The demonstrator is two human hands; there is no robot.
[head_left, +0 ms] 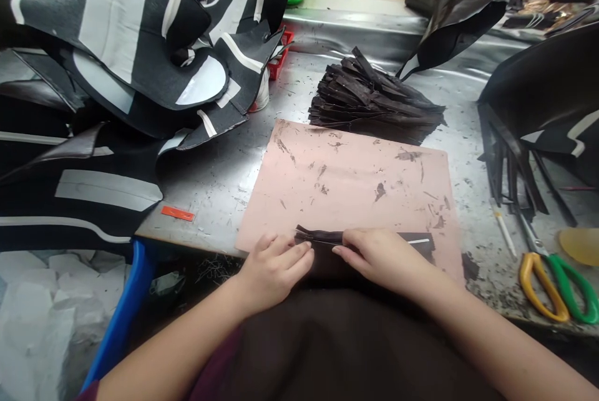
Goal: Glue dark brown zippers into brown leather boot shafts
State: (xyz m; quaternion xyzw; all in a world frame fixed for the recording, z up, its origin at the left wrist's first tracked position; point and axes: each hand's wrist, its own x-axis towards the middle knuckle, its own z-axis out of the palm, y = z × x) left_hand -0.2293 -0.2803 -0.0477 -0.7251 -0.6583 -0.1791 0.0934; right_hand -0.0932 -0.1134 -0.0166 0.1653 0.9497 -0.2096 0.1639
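Note:
A dark strip with a zipper (322, 237) lies along the near edge of a pink sheet (350, 170). The fingers of my left hand (276, 267) are bent together on the strip's left end. My right hand (374, 254) pinches the strip further right, thumb and fingers close together. To the right of that hand, the strip shows a thin white line. Beyond the sheet lies a pile of dark zipper strips (369, 98). What lies under my fingers is hidden.
Black panels with white patches (112, 20) are heaped at the left, above a blue bin (135, 289) of white scraps. Scissors (538, 251) with yellow and green handles and a white pen (504, 232) lie right. An orange strip (178, 212) is near the left edge.

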